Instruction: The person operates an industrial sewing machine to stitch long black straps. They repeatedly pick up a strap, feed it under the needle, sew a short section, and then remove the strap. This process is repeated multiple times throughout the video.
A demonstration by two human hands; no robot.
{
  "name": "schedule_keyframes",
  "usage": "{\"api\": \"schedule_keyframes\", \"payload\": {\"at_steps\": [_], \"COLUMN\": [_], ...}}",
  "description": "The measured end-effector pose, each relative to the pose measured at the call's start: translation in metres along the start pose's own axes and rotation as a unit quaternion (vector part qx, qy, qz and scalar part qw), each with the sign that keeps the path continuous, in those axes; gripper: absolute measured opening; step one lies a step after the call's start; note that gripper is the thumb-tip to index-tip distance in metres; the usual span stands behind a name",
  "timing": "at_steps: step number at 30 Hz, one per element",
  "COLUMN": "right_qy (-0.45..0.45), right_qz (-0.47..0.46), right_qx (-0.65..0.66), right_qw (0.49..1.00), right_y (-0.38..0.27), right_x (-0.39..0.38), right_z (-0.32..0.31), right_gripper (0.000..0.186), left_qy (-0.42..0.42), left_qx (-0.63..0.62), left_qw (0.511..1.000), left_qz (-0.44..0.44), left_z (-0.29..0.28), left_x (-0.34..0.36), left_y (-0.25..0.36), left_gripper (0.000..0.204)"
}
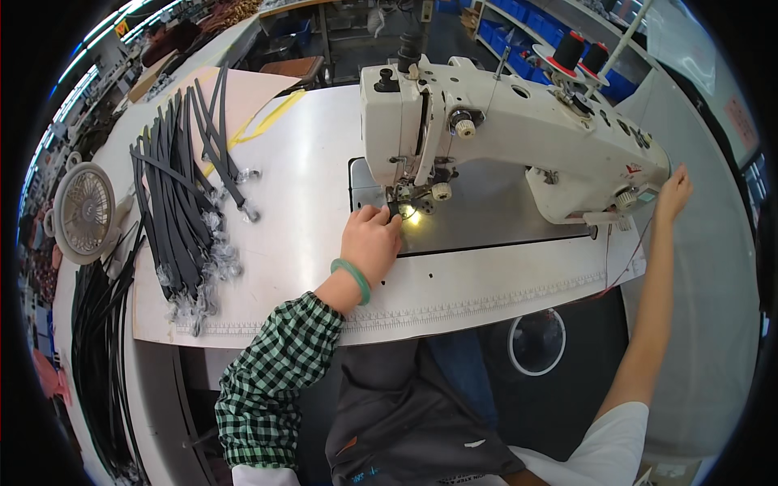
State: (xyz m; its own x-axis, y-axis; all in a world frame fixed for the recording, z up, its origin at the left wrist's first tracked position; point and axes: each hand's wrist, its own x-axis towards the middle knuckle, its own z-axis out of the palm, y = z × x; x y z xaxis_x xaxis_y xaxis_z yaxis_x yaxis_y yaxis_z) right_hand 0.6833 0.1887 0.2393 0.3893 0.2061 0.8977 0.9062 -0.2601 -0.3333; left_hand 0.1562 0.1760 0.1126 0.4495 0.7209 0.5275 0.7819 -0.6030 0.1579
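Observation:
A white industrial sewing machine (519,121) stands on the table, its small lamp lighting the needle area. At the presser foot (403,192), my left hand (371,241) has its fingers pressed together on a small black strap piece (395,210); the hand covers most of what lies beneath. A green bangle (353,278) circles that wrist, above a checked sleeve. My right hand (674,193) reaches to the machine's far right end, fingers curled at the handwheel, which is mostly hidden from view.
Black straps with clear plastic-wrapped ends (174,202) lie piled at left on the white table (284,235). More black straps (101,356) hang beyond its left edge, below a small fan (84,207). Thread spools (570,53) top the machine. A reddish thread (634,253) dangles at right.

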Motion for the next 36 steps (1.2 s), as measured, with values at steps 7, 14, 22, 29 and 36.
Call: {"api": "schedule_keyframes", "payload": {"at_steps": [7, 14, 22, 29, 36], "right_qy": [-0.301, -0.313, -0.126, -0.203, -0.298], "right_qz": [0.066, 0.251, 0.215, 0.15, 0.244], "right_qx": [-0.102, 0.056, 0.158, 0.047, 0.058], "right_qw": [0.946, 0.914, 0.955, 0.967, 0.921], "right_y": [0.073, 0.074, 0.114, 0.097, 0.082], "right_x": [0.064, 0.036, -0.018, 0.016, 0.033], "right_z": [0.041, 0.039, 0.048, 0.032, 0.03], "right_gripper": [0.043, 0.047, 0.053, 0.051, 0.048], "left_qy": [0.021, 0.028, -0.002, 0.029, 0.04], "left_qx": [-0.006, -0.008, 0.002, 0.003, -0.002], "left_qw": [1.0, 1.0, 1.0, 0.999, 0.999], "left_qz": [0.003, -0.001, -0.001, 0.012, 0.008], "left_z": [0.001, -0.001, 0.001, 0.002, 0.003], "left_x": [0.001, -0.004, 0.004, 0.005, 0.003], "left_y": [-0.001, -0.006, -0.004, -0.007, -0.007], "left_gripper": [0.019, 0.021, 0.016, 0.013, 0.015]}}
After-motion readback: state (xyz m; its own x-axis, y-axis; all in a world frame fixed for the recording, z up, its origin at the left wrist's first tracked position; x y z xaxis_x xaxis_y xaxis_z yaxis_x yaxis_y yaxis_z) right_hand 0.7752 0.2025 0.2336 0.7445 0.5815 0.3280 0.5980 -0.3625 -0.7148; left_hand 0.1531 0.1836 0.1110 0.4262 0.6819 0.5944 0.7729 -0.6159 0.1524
